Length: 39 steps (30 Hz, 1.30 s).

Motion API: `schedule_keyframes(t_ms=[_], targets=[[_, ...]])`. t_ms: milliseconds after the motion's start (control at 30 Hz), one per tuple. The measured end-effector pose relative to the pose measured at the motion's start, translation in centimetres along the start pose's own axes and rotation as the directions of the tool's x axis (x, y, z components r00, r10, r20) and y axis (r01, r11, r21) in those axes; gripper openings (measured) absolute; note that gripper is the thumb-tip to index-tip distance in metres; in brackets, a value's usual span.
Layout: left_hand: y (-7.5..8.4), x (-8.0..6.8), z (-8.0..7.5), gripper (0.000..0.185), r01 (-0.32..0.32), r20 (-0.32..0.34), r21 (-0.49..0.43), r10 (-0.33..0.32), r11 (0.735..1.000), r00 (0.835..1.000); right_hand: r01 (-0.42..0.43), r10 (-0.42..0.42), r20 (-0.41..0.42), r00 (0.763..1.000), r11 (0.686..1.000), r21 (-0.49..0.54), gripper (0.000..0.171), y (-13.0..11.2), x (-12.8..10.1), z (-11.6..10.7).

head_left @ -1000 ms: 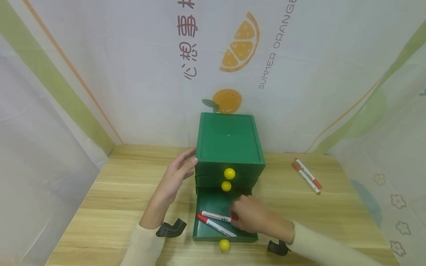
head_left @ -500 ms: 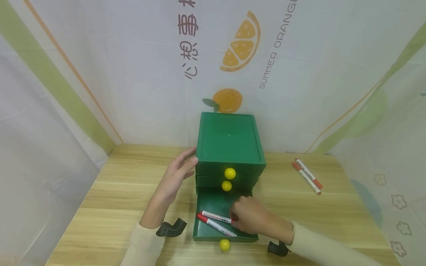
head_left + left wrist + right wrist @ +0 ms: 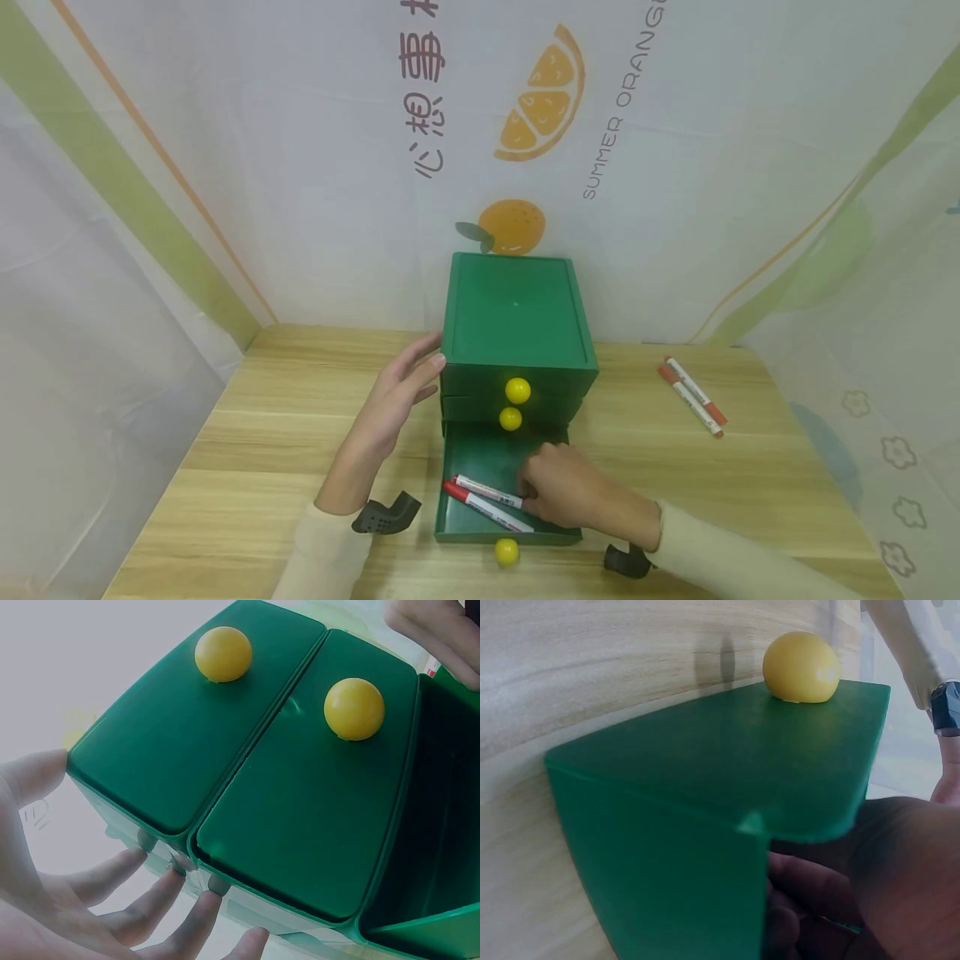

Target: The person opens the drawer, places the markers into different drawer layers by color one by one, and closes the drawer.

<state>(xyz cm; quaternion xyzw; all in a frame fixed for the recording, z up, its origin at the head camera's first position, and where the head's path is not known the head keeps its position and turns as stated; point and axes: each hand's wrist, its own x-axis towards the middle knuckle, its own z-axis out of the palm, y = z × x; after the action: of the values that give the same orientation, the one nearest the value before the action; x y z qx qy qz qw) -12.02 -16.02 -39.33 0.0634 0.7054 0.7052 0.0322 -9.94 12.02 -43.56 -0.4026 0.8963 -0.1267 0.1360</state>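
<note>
A green three-drawer cabinet [image 3: 514, 312] with yellow ball knobs stands at the table's back middle. Its bottom drawer [image 3: 450, 467] is pulled out, and two red-capped white markers [image 3: 486, 492] lie inside at a slant. My right hand [image 3: 531, 493] reaches into the drawer, fingers curled on the right end of the upper marker. In the right wrist view the hand [image 3: 855, 885] sits behind the drawer front [image 3: 727, 772] under its knob [image 3: 801, 666]. My left hand [image 3: 420, 367] lies flat against the cabinet's left side, its straight fingers [image 3: 112, 900] touching the wall.
Two more red-capped markers [image 3: 693, 397] lie side by side on the wooden table [image 3: 262, 433] at the right. The upper two drawers [image 3: 300, 802] are closed. A printed curtain encloses the back and both sides.
My right hand has crept slightly left inside the drawer, and the upper marker has shifted a little with it. The left hand and cabinet have stayed still.
</note>
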Motion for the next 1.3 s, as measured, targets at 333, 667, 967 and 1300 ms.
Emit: schedule_keyframes(t_ms=[333, 667, 967, 1300], targets=[[0.0, 0.1, 0.1, 0.061, 0.003, 0.0, 0.002, -0.003, 1.0, 1.0, 0.025, -0.019, -0.091, 0.996, 0.998, 0.055, 0.011, 0.8, -0.5, -0.5], [0.0, 0.0, 0.1, 0.061, 0.005, -0.007, -0.007, -0.005, 1.0, 1.0, 0.023, 0.001, -0.226, 0.974, 0.994, 0.105, 0.012, 2.6, -2.4, -2.2], [0.0, 0.0, 0.1, 0.061, 0.008, -0.005, -0.014, -0.008, 1.0, 1.0, 0.08, -0.026, -0.343, 0.939, 0.986, 0.146, 0.012, 6.1, -4.3, -2.7], [0.1, 0.0, 0.1, 0.061, 0.008, -0.007, -0.012, -0.008, 1.0, 1.0, 0.042, 0.014, -0.445, 0.895, 0.992, 0.115, 0.013, 11.5, -6.3, -2.5]])
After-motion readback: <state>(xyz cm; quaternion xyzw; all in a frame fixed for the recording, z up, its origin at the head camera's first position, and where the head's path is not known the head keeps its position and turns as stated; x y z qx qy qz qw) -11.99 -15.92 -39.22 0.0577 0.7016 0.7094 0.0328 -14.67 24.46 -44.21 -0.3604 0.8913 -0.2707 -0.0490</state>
